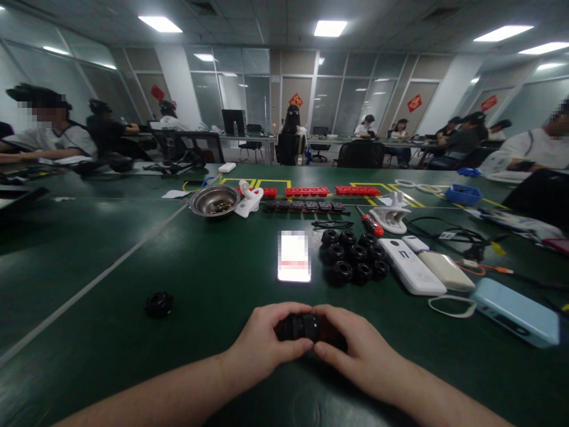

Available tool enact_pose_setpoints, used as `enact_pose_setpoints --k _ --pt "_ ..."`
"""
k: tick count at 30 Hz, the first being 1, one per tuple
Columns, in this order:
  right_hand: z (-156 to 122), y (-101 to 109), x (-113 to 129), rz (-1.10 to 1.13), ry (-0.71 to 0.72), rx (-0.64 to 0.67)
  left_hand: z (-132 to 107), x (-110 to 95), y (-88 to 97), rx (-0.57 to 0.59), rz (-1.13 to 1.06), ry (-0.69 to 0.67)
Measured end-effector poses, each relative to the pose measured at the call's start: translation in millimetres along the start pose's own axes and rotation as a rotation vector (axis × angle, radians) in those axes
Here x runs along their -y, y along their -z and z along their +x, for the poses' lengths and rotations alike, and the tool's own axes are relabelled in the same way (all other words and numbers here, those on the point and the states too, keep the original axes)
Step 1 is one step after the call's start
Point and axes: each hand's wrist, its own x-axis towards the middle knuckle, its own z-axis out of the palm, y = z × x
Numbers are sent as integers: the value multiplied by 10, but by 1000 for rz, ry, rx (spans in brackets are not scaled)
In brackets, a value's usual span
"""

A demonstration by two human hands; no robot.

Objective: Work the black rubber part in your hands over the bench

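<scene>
Both my hands meet at the near edge of the green table, closed round one black ribbed plastic fitting. My left hand grips its left end, with fingers curled over the top. My right hand grips its right end, thumb pressed against it. A cluster of several similar black ring fittings lies beyond my right hand. One single black ring lies apart to the left. A lit phone lies flat just past my hands.
A metal bowl, white clips, red and black part strips, a red-handled screwdriver, white and beige power banks, a light blue case and cables lie on the table. Other people sit at both sides and at far desks.
</scene>
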Motion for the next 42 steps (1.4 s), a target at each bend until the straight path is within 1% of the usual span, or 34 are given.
enact_pose_setpoints --k 3,5,8,12,14,19,22,26,29,33,35,39,42 --pt "14 -4 -36 -105 -5 -30 -7 -4 -7 -21 85 -29" --pt "27 -16 -56 -125 -37 -8 -5 6 -9 -18 115 -56" --pt "42 -37 -59 -75 -65 22 5 17 -5 5 114 -65" --pt "34 -46 -31 67 -74 14 17 7 5 25 51 27" --pt "23 -45 -27 107 -67 15 16 2 5 32 19 30" --pt "22 -45 -77 74 -29 7 -6 11 -4 -7 79 -34" --pt "37 -50 -96 50 -27 33 -12 11 -2 31 115 -71" --pt "39 -55 -69 87 -67 25 0 10 6 91 28 -7" --pt "21 -50 -47 137 -53 16 8 16 6 89 -25 -8" --pt "7 -34 -59 156 22 -40 4 17 0 40 42 -44" --pt "13 -31 -70 111 14 -59 -3 11 -5 24 103 -50" --pt "29 -42 -72 6 -19 -2 -11 8 -7 49 135 -62" --pt "23 -45 -52 68 -12 -12 -5 27 -4 74 67 -40"
